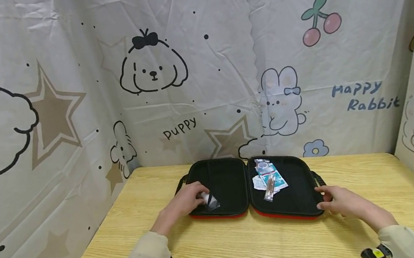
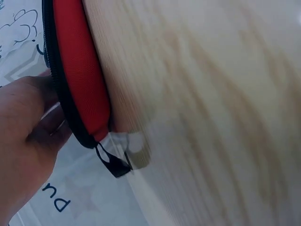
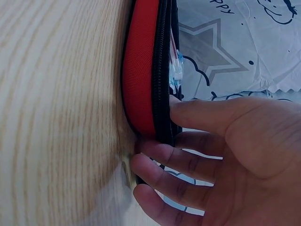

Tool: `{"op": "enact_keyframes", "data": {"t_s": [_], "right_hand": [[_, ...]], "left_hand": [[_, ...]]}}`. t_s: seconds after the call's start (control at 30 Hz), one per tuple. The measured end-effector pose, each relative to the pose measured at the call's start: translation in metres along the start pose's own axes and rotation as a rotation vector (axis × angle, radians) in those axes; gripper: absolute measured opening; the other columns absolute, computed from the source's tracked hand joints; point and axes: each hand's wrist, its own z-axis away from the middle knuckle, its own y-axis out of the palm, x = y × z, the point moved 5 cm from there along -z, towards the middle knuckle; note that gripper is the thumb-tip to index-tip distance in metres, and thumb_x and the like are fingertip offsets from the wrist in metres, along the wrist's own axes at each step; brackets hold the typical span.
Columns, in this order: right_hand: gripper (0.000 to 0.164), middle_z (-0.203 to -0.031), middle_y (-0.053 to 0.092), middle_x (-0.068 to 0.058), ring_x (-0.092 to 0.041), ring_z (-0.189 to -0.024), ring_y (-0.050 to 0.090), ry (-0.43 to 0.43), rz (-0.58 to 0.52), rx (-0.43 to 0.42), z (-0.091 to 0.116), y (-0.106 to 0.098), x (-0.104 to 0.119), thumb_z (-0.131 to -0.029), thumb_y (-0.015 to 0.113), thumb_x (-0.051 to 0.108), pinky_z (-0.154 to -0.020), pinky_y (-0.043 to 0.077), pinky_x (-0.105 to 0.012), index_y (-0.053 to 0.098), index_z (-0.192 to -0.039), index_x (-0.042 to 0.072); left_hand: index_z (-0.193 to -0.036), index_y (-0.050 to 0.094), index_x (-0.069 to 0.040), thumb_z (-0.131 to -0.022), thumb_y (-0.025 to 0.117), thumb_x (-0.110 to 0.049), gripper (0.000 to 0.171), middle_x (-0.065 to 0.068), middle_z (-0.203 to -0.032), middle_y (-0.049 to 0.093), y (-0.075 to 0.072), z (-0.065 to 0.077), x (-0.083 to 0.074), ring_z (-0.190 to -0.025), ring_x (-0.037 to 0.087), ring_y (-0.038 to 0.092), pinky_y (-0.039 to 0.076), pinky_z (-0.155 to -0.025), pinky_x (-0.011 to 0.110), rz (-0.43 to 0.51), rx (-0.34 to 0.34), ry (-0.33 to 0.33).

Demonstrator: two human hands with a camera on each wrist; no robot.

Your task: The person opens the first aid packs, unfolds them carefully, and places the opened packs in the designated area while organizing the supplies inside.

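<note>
A black-lined case with a red outer shell lies unfolded on the table. Inside its left half, my left hand pinches a small clear plastic packet close to the front left corner; in the left wrist view the case wall hides the fingertips. My right hand holds the case's front right corner, the thumb over the zippered rim and the other fingers along the outside. The right half holds a blue-and-white packet, white packets under it, and a clear sleeve of thin sticks.
The wooden table reaches back to a printed cloth that hangs behind and at both sides. A black handle sticks out on the case's right side. A zipper pull dangles from the left corner.
</note>
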Motion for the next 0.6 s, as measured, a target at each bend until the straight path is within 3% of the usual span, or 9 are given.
{"op": "enact_keyframes", "data": {"t_s": [0.07, 0.27, 0.43, 0.6], "right_hand": [[0.061, -0.076, 0.051, -0.004, -0.015, -0.057, 0.047, 0.0, 0.003, 0.0, 0.0002, -0.0006, -0.0005, -0.092, 0.068, 0.012, -0.047, 0.041, -0.028, 0.042, -0.139, -0.017], [0.061, -0.076, 0.051, -0.004, -0.015, -0.057, 0.047, 0.006, 0.006, -0.002, 0.0002, -0.0007, -0.0006, -0.092, 0.068, 0.013, -0.048, 0.042, -0.029, 0.043, -0.139, -0.016], [0.061, -0.076, 0.051, -0.004, -0.014, -0.056, 0.047, -0.006, -0.001, -0.003, 0.0005, -0.0008, 0.0, -0.092, 0.068, 0.013, -0.047, 0.042, -0.029, 0.042, -0.139, -0.016], [0.061, -0.077, 0.051, -0.004, -0.014, -0.057, 0.047, -0.007, -0.011, -0.004, 0.0011, -0.0011, -0.0005, -0.092, 0.068, 0.013, -0.047, 0.042, -0.028, 0.042, -0.139, -0.016]], "left_hand": [[-0.11, 0.073, -0.007, -0.087, 0.075, -0.009, 0.023, 0.005, -0.105, 0.07, 0.0004, -0.0016, -0.0038, -0.09, 0.015, 0.064, 0.054, -0.082, 0.035, 0.015, 0.005, 0.01], [-0.109, 0.073, -0.002, -0.084, 0.075, -0.007, 0.025, 0.008, -0.098, 0.072, 0.0006, -0.0055, -0.007, -0.085, 0.015, 0.063, 0.054, -0.081, 0.036, 0.054, 0.021, -0.061], [-0.116, 0.068, 0.001, -0.083, 0.075, -0.003, 0.034, 0.009, -0.096, 0.073, -0.0026, -0.0056, -0.0026, -0.085, 0.018, 0.067, 0.055, -0.081, 0.035, 0.16, 0.057, -0.109], [-0.132, 0.057, 0.001, -0.093, 0.064, -0.005, 0.04, 0.011, -0.109, 0.071, -0.0084, -0.0029, 0.0021, -0.1, 0.024, 0.067, 0.054, -0.088, 0.041, 0.276, 0.045, -0.16]]}}
